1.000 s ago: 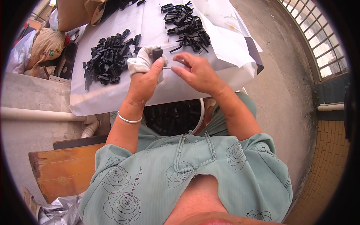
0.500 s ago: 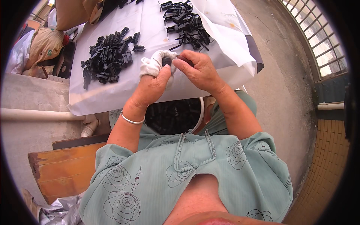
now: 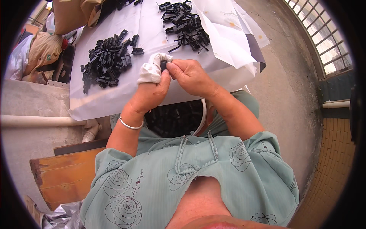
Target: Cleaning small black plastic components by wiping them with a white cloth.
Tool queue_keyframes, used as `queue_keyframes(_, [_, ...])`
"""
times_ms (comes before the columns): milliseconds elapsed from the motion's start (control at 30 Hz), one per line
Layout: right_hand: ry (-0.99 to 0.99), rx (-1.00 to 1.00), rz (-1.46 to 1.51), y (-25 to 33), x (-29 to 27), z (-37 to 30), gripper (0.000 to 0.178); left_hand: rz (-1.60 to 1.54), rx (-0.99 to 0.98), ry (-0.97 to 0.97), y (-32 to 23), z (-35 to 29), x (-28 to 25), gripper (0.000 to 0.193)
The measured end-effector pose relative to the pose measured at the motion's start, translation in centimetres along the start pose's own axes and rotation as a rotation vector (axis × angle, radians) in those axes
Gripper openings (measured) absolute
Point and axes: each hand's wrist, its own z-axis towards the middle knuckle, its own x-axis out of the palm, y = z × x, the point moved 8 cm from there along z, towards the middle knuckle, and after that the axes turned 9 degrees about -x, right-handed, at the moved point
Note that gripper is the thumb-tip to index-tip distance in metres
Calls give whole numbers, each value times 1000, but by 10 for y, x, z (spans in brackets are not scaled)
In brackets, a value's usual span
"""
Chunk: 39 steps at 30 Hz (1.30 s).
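Observation:
My left hand (image 3: 152, 91) has a white cloth glove (image 3: 150, 73) over its fingers and grips a small black plastic part (image 3: 163, 65) under the thumb. Against that part's right side, my right hand (image 3: 193, 77) is closed in a pinch, thumb and bent forefinger pressed together. Whatever lies inside the right hand is hidden by its fingers. Both hands are above the near edge of the table. Beyond the left hand lies a heap of short black plastic parts (image 3: 108, 61). A second heap of black parts with thin strips sticking out (image 3: 187, 28) is farther off, to the right.
White sheeting (image 3: 91, 105) covers the table, its right side loosely folded (image 3: 225, 38). Below the table edge, between my legs, a round tub (image 3: 204, 114) holds many black parts. Bags (image 3: 45, 49) are piled at the left. An orange-brown board (image 3: 65, 173) stands lower left.
Both hands have shifted slightly left. The dark brown stick-like thing seen in my right hand is now out of sight, and the right fingers have closed in against the black part.

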Motion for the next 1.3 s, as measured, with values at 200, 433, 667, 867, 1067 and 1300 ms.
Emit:
queue_keyframes(200, [-384, -249, -1123, 25, -64, 0, 12, 1158, 228, -584, -29, 13, -65, 40])
queue_keyframes(433, [-228, -317, -785, 22, -58, 6, 8, -59, -198, -149, 29, 15, -27, 19])
queue_keyframes(667, [-268, -175, -255, 18, -53, 0, 5, -702, -406, -150, 62, 12, -22, 20])
queue_keyframes(867, [-325, -395, -354, 42, -48, -11, 8, -505, -343, -161, 35, 13, -29, 19])
queue_keyframes(1067, [-408, 5, 369, 5, -38, -11, 7, -1173, -501, 176, 51, 9, 12, 25])
queue_keyframes(1300, [-264, -61, 152, 5, -26, -9, 9, -1424, -377, 198, 30, 10, 4, 30])
